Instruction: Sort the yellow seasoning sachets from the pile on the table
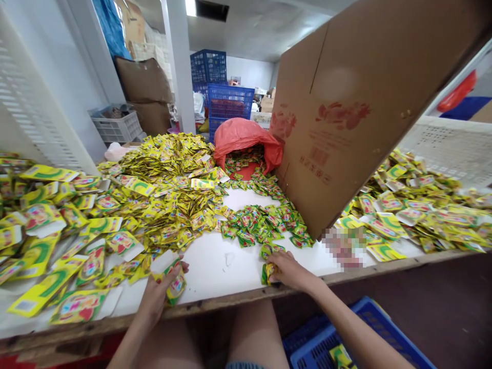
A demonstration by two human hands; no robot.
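Note:
My left hand is closed around a small yellow-and-green printed carton whose white flap stands up at the top. It hovers by the table's front edge, beside a spread of similar flat cartons. My right hand curls its fingers over a few small green-and-yellow packets at the front of the white tabletop. Just beyond it lies a heap of green packets. The undersides of the right fingers are hidden.
A large cardboard sheet leans upright to the right, with more yellow packets behind it. A red sack spills green packets at the back. Yellow packets pile up at left. Below the table sits a blue crate.

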